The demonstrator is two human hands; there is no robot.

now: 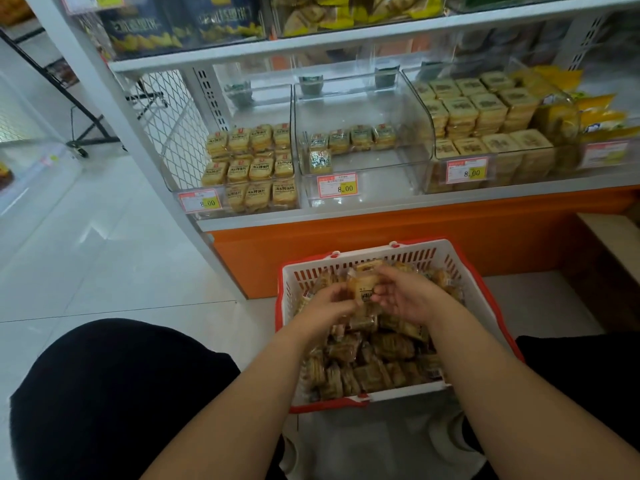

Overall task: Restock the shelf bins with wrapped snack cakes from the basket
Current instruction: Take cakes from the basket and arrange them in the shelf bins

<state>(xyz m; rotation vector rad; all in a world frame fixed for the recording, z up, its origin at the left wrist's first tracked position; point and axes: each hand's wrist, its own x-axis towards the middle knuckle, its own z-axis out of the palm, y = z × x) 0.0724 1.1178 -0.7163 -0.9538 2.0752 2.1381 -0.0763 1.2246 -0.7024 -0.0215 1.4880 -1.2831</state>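
Shop interior, viewed from low down near the floor. Floor (104, 237): pale glossy tiles, large, thin dark grout lines, soft whitish reflections of overhead light. Shelving unit (311, 46): white metal boards, perforated white uprights at the back, white wire mesh panel (173, 133) closing its left end. Orange base panel (398, 233) runs under the lowest shelf, down to the tiles. Left background: black metal rack frame (86, 126) on a small caster, standing on the tiles, well apart from the shelving. Far right: beige ledge or step (613, 244) beside the orange base; detail unclear. Light even, cool, no hard shadows.
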